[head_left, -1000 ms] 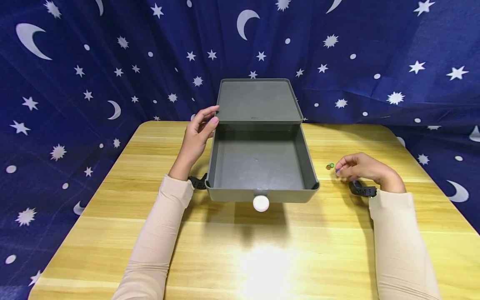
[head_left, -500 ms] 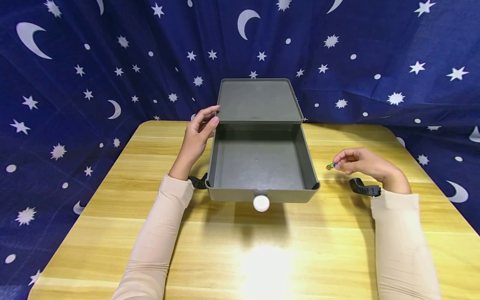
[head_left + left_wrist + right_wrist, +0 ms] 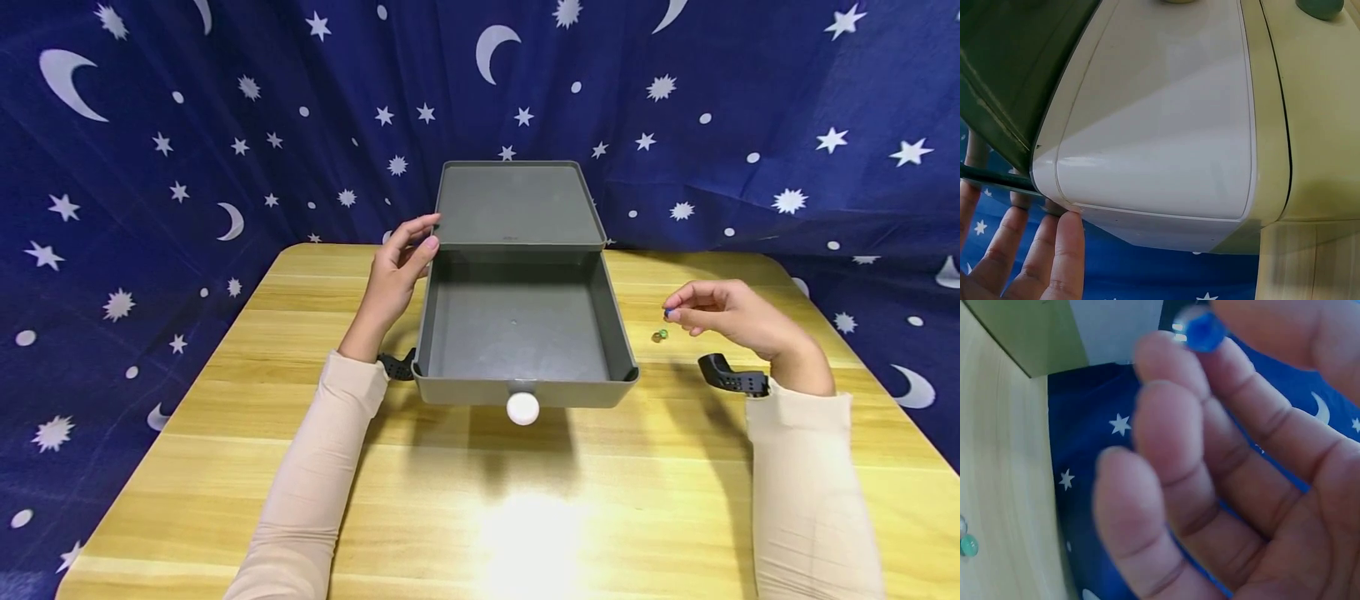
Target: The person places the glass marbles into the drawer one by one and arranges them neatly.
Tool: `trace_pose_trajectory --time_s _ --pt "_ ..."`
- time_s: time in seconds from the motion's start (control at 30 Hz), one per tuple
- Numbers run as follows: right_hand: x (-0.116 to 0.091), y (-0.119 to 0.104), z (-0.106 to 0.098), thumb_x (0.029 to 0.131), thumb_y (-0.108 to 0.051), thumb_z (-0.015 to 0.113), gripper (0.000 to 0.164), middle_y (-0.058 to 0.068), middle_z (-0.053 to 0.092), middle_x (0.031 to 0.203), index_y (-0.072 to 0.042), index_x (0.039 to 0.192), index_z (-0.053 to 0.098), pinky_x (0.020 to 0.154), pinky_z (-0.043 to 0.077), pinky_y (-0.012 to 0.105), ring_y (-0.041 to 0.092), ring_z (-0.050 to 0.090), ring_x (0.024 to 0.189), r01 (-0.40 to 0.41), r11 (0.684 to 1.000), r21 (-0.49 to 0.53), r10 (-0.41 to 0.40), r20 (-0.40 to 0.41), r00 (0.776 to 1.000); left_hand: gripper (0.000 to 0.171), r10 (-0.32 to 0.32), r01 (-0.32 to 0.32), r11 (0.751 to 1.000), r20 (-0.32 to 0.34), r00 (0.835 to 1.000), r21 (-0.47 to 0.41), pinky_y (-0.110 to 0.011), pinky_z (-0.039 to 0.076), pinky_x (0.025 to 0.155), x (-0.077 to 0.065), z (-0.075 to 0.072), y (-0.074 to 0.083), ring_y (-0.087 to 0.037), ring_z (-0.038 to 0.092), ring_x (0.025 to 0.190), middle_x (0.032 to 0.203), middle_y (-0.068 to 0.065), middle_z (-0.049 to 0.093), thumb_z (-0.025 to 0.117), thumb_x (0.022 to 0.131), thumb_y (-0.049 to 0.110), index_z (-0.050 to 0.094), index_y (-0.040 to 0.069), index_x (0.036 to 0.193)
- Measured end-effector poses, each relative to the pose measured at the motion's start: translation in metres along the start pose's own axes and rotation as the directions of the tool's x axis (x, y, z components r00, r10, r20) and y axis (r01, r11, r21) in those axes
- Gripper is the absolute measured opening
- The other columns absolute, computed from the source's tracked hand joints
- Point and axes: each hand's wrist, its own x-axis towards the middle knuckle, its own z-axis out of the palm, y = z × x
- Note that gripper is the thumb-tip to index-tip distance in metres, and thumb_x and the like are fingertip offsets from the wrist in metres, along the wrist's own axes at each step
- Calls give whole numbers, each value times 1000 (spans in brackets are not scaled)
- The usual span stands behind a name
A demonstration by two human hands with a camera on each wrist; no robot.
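Observation:
A grey drawer (image 3: pixel 517 337) with a round white knob (image 3: pixel 522 408) stands pulled out from a small drawer cabinet (image 3: pixel 519 204); no contents show inside. My left hand (image 3: pixel 392 279) rests on the cabinet's left side, fingertips against its edge. In the left wrist view those fingers (image 3: pixel 1066 256) lie fairly straight along the white drawer unit. To the right of the drawer, my right hand (image 3: pixel 738 315) is raised over the table and pinches a blue glass marble (image 3: pixel 1204 331) between thumb and fingertips. Just below it, a green marble and a brownish one (image 3: pixel 658 336) lie together on the table.
The wooden table (image 3: pixel 315 475) runs around the cabinet on both sides and in front. A dark blue curtain (image 3: pixel 300 142) with moons and stars hangs behind and at the sides. Black wrist mounts (image 3: pixel 731 379) stick out by both wrists.
My right hand has picked the blue marble up from the table and lifted it above the other marbles. The left hand and the drawer have not moved.

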Motion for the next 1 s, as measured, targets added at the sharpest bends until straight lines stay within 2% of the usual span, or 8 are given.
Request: trace_pose_trajectory --time_s 0.27,0.57,0.77,1.0 --pt "-2 -18 4 95 5 61 13 -5 70 89 4 107 67 66 51 22 13 61 70 57 998 -12 -58 -126 990 39 9 -9 1000 1 1000 -15 -29 49 81 2 0 -8 -17 57 107 137 -11 53 55 102 20 56 10 140" --pt "-4 -37 12 94 2 65 13 -1 67 80 5 106 67 66 49 20 12 59 66 104 992 -73 -119 -246 962 40 3 -3 1000 -2 1000 -17 -30 50 83 1 0 -6 -18 58 109 138 -12 52 56 102 19 56 10 140" --pt "-3 -44 17 93 3 65 13 -1 69 84 6 106 67 67 49 19 13 60 67 133 989 -61 -145 -266 953 41 -6 6 1000 0 1000 -20 -30 49 83 1 0 -7 -17 57 110 141 -13 51 55 102 16 54 8 142" --pt "-1 -49 21 91 6 66 14 0 69 84 5 106 68 66 49 18 12 60 67 208 978 2 -200 -255 946 41 -21 21 1000 3 1000 -13 -30 48 83 2 1 -3 -13 56 107 142 -19 48 52 102 10 50 1 142"
